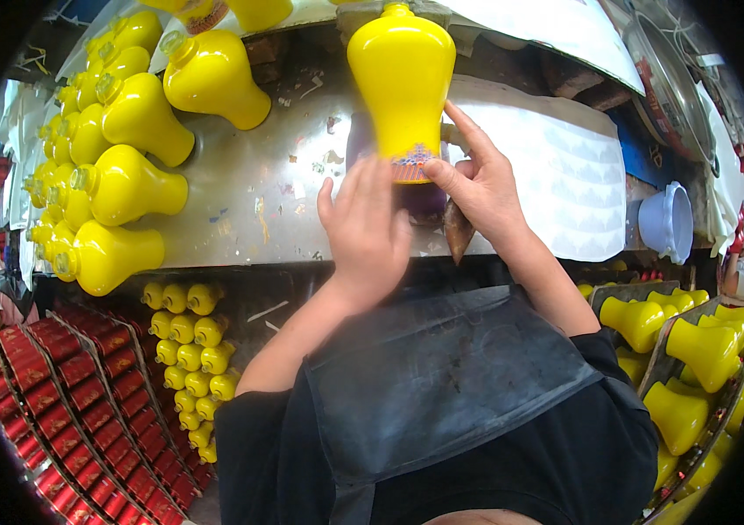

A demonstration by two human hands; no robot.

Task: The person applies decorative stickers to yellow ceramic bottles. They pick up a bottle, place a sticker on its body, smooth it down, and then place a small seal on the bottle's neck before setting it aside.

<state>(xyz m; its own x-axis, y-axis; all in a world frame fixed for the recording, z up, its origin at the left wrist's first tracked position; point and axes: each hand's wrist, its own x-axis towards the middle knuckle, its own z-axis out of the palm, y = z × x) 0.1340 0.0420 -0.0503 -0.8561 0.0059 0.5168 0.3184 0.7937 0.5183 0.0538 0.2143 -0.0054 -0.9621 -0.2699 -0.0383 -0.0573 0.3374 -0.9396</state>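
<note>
A glossy yellow vase-shaped bottle (403, 74) lies over the bench in front of me, its neck away from me and its narrow base toward me. A patterned band (413, 158) in blue and red runs around the lower part. My right hand (487, 197) grips the bottle's right side near the base, thumb on the band's edge and index finger along the body. Against the base's left side is my left hand (363, 223), its fingers stretched out and blurred by motion. Below the bottle, a brown pointed piece (458, 231) shows beside my right hand.
Several yellow bottles (140, 185) lie at the left of the metal bench (241, 210). White sheets (556, 166) with rows of pale shapes lie at right, near a lavender bucket (665, 223). More yellow bottles (188, 328) and red boxes (83, 394) stand below left; racked bottles (700, 350) are at right.
</note>
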